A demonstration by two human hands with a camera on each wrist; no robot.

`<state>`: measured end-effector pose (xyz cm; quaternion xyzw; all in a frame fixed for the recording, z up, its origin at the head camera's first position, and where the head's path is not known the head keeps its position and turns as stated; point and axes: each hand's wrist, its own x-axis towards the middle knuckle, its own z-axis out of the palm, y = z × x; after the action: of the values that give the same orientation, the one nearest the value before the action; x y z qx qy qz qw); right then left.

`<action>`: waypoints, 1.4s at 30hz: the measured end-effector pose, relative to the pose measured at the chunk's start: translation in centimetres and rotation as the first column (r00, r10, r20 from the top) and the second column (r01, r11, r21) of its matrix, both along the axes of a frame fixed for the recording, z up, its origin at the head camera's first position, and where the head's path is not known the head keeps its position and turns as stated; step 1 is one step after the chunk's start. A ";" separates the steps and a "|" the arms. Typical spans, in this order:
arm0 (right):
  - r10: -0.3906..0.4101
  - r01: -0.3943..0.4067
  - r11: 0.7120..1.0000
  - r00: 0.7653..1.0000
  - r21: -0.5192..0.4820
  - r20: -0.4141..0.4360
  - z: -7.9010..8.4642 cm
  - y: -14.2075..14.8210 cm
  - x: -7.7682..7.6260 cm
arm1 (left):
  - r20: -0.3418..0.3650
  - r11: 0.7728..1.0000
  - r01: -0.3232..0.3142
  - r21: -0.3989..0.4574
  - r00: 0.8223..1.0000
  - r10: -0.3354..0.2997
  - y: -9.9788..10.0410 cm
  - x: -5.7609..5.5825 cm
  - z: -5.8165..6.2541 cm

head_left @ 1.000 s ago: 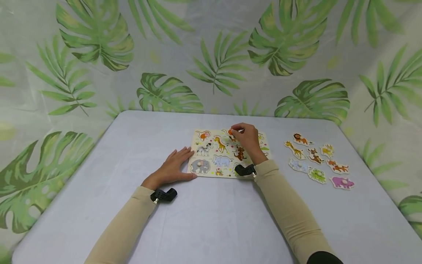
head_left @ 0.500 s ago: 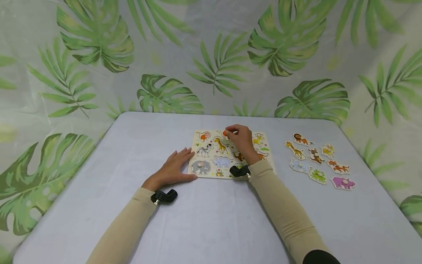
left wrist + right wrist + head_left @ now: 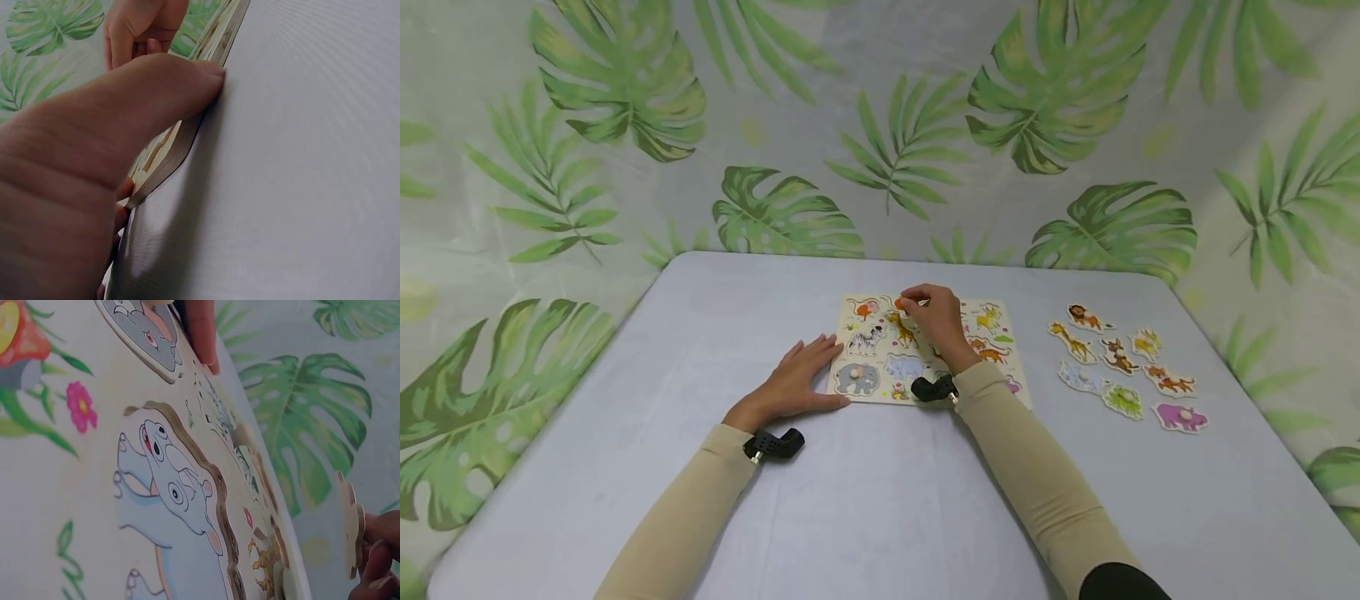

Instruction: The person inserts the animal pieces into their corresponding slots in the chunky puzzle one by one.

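The right grip shifts leftward across the puzzle board, carrying a pinched orange piece along the far row. The piece is now above the board near the printed giraffe; the right wrist view shows it edge-on, apart from the board surface. This travel uncovers the printed tiger at the right side. The left grip is unchanged: fingers extended, clasping nothing, resting at the board's left side with the thumb at the near edge. Status: placement appears incomplete, pending alignment with a recess. Eight loose pieces, including the purple hippo, remain on the counter.
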<state>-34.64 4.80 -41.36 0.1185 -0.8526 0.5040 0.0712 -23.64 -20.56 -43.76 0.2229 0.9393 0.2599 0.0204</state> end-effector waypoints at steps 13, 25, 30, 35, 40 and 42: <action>0.005 -0.006 1.000 0.999 0.030 0.044 0.0 -1.8 -0.4 | 0.017 1.000 0.000 -0.018 1.000 0.000 -0.1 -0.1 -0.1; 0.028 -0.032 0.997 0.998 0.070 0.048 -0.1 -3.8 -1.0 | -0.005 1.000 0.002 -0.016 1.000 -0.002 -0.2 -0.1 -0.3; 0.026 -0.029 0.995 0.999 0.096 0.041 -0.1 -4.4 -1.3 | -0.007 1.000 -0.002 -0.019 1.000 0.002 -0.3 -0.2 -0.2; 0.027 -0.031 0.994 0.999 0.105 0.046 -0.3 -4.6 -1.5 | 0.001 1.000 -0.006 -0.025 1.000 0.006 -0.3 -0.1 0.0; 0.032 -0.037 0.994 0.998 0.100 0.051 -0.6 -4.7 -1.7 | -0.003 1.000 -0.002 -0.023 1.000 0.002 -0.2 -0.1 0.1; 0.031 -0.037 0.994 0.998 0.099 0.055 -0.6 -4.8 -1.6 | -0.004 1.000 0.002 -0.024 1.000 -0.002 -0.2 -0.1 0.1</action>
<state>-36.28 0.01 -41.92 0.1230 -0.8761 0.4650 0.0340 -23.78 -20.79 -43.71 0.2240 0.9422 0.2481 0.0214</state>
